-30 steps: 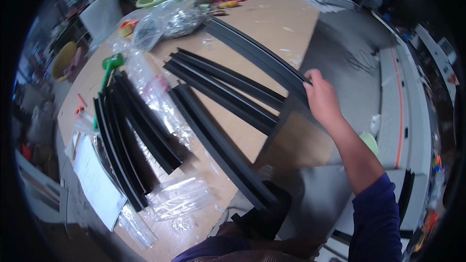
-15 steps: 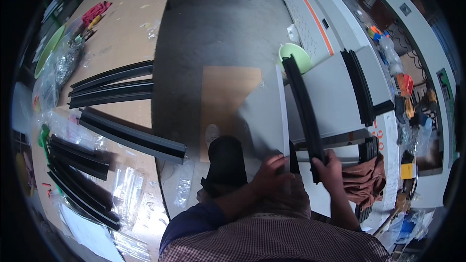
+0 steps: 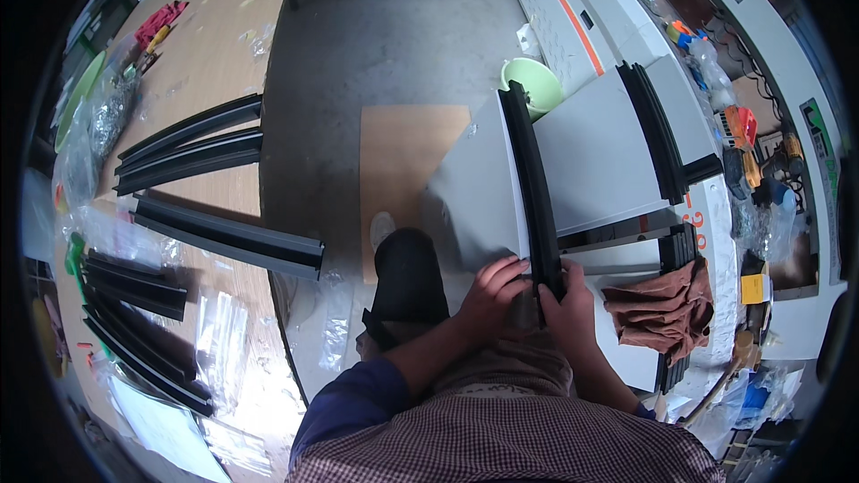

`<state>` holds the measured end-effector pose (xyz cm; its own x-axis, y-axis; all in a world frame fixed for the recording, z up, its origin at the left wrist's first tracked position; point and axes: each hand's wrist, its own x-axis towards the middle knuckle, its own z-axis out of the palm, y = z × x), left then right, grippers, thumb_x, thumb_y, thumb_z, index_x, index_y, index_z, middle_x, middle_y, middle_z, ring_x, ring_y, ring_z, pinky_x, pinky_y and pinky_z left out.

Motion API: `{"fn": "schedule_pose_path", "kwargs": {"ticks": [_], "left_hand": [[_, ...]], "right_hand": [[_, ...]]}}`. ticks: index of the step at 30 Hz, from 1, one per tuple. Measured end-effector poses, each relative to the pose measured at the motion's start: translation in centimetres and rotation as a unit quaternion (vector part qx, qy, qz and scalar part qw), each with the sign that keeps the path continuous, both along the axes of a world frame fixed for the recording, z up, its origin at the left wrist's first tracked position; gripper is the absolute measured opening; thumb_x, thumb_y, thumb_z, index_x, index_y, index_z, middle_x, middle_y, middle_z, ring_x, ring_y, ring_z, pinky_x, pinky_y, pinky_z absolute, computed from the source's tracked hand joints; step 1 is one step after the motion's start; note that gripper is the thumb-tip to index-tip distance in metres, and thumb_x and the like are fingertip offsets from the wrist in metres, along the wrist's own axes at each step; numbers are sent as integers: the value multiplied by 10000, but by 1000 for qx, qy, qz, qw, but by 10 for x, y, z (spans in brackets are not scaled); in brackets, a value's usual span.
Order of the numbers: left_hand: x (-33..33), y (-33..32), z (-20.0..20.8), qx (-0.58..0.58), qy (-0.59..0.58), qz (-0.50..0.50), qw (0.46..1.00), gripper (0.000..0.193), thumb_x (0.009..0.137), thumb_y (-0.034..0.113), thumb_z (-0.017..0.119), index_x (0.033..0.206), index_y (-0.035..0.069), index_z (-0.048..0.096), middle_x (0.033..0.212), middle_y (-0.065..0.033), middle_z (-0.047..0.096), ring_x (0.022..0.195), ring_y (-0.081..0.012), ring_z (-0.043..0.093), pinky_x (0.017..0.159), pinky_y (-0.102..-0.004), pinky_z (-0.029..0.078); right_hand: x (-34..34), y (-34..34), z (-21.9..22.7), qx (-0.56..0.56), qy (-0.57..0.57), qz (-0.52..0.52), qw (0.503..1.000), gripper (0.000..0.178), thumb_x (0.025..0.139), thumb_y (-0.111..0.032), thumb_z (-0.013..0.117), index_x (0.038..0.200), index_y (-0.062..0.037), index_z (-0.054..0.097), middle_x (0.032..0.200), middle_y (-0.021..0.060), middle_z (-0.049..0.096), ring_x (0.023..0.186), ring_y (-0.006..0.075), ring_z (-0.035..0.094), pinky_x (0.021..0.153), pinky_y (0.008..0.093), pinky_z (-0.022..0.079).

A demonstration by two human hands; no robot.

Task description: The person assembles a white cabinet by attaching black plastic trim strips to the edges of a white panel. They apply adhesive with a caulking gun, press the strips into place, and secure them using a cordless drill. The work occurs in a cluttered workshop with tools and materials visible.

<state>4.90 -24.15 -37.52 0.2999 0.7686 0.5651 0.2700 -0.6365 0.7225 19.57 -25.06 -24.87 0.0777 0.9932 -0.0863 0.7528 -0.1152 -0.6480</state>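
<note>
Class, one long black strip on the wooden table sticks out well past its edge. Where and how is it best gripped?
The black strip is probably best gripped by its overhanging end, coming from the right with the left hand, closing from above and below. That end projects past the table, leaving room underneath, and its long, narrow shape should suit a grip across it.

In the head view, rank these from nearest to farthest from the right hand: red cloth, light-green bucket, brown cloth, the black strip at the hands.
1. Black strip: touching the right hand, its length running ahead.
2. Brown cloth: just to the right.
3. Light-green bucket: ahead, by the strip's far end.
4. Red cloth: far left, on the wooden table.
</note>
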Motion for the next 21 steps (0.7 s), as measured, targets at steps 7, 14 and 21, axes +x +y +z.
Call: {"fn": "schedule_pose_path", "kwargs": {"ticks": [7, 14, 21], "left_hand": [[1, -1, 2, -30, -65, 20, 997, 877, 633, 490, 817, 1322, 31, 526, 1410, -222, 457, 1297, -408, 459, 1065, -502, 372], [1, 2, -4, -16, -70, 34, 997, 786, 625, 484, 842, 1208, 15, 601, 1363, -224, 496, 1272, -398, 492, 1049, -497, 397], [3, 0, 2, 29, -68, 45, 996, 896, 488, 354, 942, 1231, 37, 554, 1417, -221, 424, 1271, -409, 488, 1037, -488, 437]], "right_hand": [[-16, -8, 13, 16, -78, 75, 994, 643, 864, -156, 659, 1419, -35, 357, 968, 253, 668, 838, 425, 680, 702, 456, 548], [-10, -6, 0, -10, -67, 83, 994, 609, 905, -224, 637, 1421, -44, 366, 951, 269, 666, 825, 448, 666, 684, 476, 539], [10, -2, -3, -20, 125, 89, 988, 392, 1012, -221, 535, 1330, 6, 511, 1002, 119, 658, 947, 149, 594, 866, 307, 478]]}}
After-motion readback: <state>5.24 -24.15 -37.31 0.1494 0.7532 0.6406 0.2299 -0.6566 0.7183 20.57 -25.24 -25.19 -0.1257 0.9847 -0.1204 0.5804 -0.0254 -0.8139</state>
